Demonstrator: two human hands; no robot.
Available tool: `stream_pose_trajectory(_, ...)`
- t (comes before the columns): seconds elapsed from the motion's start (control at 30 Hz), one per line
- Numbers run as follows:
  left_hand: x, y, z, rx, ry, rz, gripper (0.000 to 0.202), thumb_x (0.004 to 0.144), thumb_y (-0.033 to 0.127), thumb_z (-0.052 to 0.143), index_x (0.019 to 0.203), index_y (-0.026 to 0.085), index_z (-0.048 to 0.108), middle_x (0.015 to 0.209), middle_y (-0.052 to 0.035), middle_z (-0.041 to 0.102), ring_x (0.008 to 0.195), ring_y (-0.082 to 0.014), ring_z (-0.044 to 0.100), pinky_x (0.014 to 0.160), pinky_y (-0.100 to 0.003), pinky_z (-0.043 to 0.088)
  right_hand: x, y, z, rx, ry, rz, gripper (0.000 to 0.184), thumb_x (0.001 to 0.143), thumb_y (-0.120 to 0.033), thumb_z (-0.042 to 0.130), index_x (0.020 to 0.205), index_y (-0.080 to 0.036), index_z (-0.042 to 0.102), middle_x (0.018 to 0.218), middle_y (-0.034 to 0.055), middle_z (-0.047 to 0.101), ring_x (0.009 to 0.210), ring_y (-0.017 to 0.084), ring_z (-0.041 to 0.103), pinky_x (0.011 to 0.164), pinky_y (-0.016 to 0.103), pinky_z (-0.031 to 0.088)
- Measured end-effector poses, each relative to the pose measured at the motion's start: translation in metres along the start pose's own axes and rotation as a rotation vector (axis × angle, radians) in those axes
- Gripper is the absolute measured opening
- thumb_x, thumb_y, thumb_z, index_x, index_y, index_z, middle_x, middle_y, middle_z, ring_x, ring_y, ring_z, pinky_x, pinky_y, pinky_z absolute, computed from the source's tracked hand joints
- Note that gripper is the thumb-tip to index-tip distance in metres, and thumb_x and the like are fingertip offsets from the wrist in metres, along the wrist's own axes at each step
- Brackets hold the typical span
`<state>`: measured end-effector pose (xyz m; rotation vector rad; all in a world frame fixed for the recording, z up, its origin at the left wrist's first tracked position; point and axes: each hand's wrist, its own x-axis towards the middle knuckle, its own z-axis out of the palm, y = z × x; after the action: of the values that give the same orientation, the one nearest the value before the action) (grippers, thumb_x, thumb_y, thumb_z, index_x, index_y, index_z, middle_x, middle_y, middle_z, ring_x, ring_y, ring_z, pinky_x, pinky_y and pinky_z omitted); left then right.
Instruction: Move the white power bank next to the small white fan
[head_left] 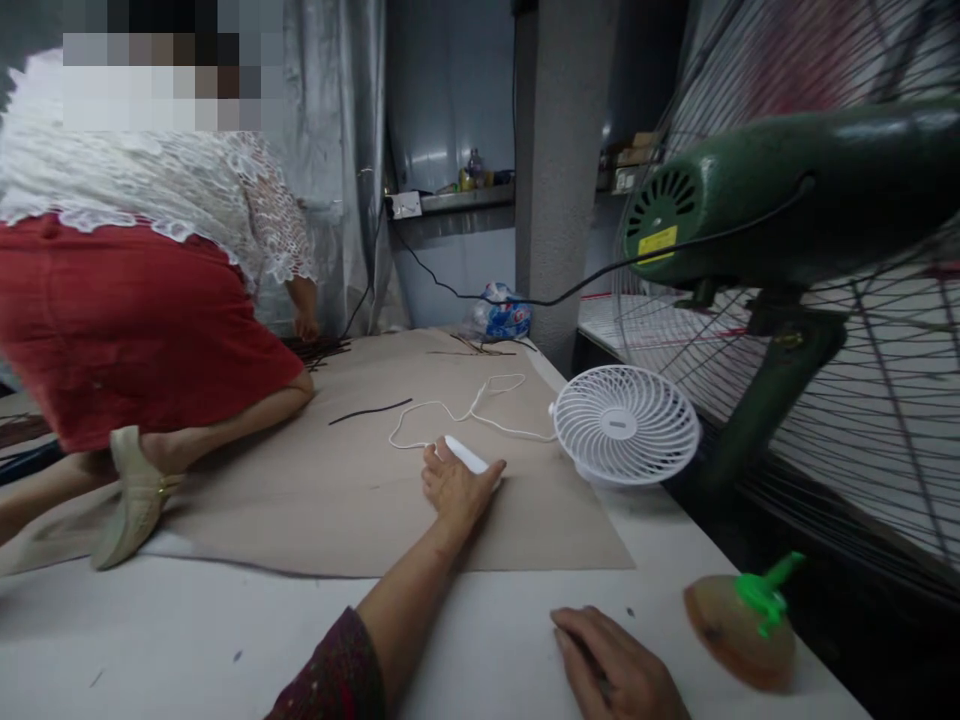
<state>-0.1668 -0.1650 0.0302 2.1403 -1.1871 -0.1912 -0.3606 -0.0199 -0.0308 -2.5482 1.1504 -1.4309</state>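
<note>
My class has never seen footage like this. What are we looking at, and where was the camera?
There is no machine doing the work: these are a person's bare hands, seen from a camera worn on the head, looking forward and down. The left hand is at a white object, partly covering it; whether it grips is unclear. The right hand is nearer the camera, with nothing visibly held. A brown sheet lies on a white surface. On the sheet are a white cord and a dark strip. A small white fan sits to the right. Another person kneels at left.
</note>
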Motion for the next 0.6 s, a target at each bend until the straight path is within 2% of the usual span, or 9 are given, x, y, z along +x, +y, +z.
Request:
stream_pose_trajectory(0.1, 0.002, 0.008, 0.002, -0.013, 0.013, -0.056, 0.112, 0.064, 0.06, 0.078, 0.15, 0.016, 0.021, 0.157, -0.0197, 0.027, 0.133, -0.0467, 0.043, 0.114, -0.059, 0.042, 0.004, -0.01, -0.003, 0.017, 0.012, 0.067, 0.014, 0.101, -0.019, 0.047, 0.107, -0.024, 0.058, 0.084, -0.0021, 0.069, 0.076, 0.011, 0.069, 0.068, 0.023, 0.059)
stream_pose_trajectory(0.3, 0.002, 0.018, 0.0, -0.048, -0.019, -0.128, 0.106, 0.062, 0.032, 0.077, 0.149, 0.02, 0.018, 0.157, -0.0177, 0.024, 0.133, -0.0449, 0.045, 0.114, -0.057, 0.043, 0.009, -0.021, -0.008, 0.035, 0.009, 0.126, 0.013, 0.099, -0.016, 0.047, 0.102, -0.023, 0.059, 0.081, -0.0021, 0.067, 0.072, 0.012, 0.067, 0.065, 0.025, 0.058)
stream_pose_trajectory(0.43, 0.003, 0.013, -0.008, -0.07, -0.068, -0.089, 0.106, 0.062, 0.025, 0.076, 0.15, 0.018, 0.017, 0.156, -0.0182, 0.022, 0.132, -0.0443, 0.046, 0.114, -0.055, 0.045, 0.011, -0.019, -0.008, 0.03, 0.048, 0.097, 0.014, 0.099, -0.017, 0.047, 0.1, -0.022, 0.059, 0.079, -0.0011, 0.068, 0.071, 0.012, 0.067, 0.064, 0.023, 0.058)
stream_pose_trajectory(0.6, 0.006, -0.008, -0.021, -0.098, -0.181, 0.04, 0.107, 0.056, 0.016, 0.078, 0.149, 0.016, 0.024, 0.149, -0.0182, 0.026, 0.13, -0.0399, 0.05, 0.118, -0.048, 0.044, 0.013, -0.012, -0.006, 0.002, 0.086, 0.028, 0.016, 0.102, -0.02, 0.044, 0.102, -0.023, 0.06, 0.079, -0.002, 0.07, 0.07, 0.011, 0.069, 0.064, 0.021, 0.059)
